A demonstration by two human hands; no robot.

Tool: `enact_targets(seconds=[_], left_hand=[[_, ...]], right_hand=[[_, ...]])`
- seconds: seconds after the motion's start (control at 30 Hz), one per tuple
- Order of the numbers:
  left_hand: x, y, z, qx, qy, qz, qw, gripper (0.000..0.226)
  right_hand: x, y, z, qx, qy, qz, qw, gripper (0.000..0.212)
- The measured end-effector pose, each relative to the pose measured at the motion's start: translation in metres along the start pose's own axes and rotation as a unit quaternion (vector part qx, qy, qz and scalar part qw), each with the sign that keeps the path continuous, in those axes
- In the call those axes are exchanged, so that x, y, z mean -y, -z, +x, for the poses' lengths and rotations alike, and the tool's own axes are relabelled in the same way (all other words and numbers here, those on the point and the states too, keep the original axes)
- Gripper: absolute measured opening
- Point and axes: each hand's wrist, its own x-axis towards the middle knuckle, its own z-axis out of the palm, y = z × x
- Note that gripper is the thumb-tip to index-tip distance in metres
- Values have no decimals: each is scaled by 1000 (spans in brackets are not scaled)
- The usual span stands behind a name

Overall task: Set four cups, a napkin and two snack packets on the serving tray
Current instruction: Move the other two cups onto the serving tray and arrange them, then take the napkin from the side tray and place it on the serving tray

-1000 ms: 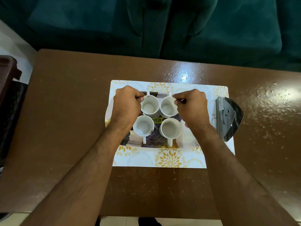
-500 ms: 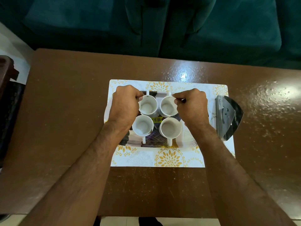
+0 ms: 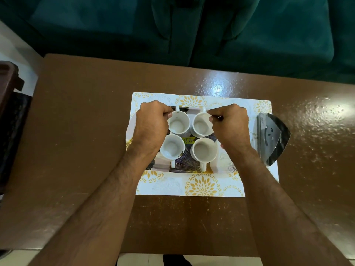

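A dark green sofa point(image 3: 192, 31) fills the far side of the room, and nearer to us a glossy brown bench point(image 3: 80, 131) carries a white placemat point(image 3: 203, 186) printed with yellow flowers. On the placemat sits the serving tray point(image 3: 159, 166), its dark patterned floor showing between four white cups set two by two: the far left cup point(image 3: 179, 124), the far right cup point(image 3: 200, 124), the near left cup point(image 3: 171, 147) and the near right cup point(image 3: 204, 150), with a yellow price sticker point(image 3: 187, 140) between the near pair. Our left hand point(image 3: 151, 123) is curled, its fingers point(image 3: 168, 114) pinched at the rim of the far left cup; our right hand point(image 3: 230, 121) is likewise closed, its fingers point(image 3: 212, 113) pinching the rim of the far right cup. A shiny silver packet point(image 3: 272, 139) lies at the right edge of the placemat, outside the tray; we cannot make out a second packet or a napkin for certain. All four cups look placed, so we judge the packets and napkin remain. The cups stand close, nearly touching, so a careless release or a wrist dragged back over the near pair could knock them together or tip one. The tray's free floor looks scant, and crowding the packet in could shove a cup.
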Motion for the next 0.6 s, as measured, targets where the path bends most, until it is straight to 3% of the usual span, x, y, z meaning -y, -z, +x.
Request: enact_targets(seconds=[0.3, 0.47, 0.6], left_hand=[[-10, 3, -8, -28, -15, 47, 998, 21], [6, 19, -11, -57, -32, 66, 996, 20], [31, 46, -24, -74, -62, 52, 994, 30]], right_hand=[[4, 8, -5, -4, -26, -32, 999, 34], [36, 4, -21, -68, 60, -104, 990, 42], [77, -16, -38, -48, 102, -130, 985, 50]])
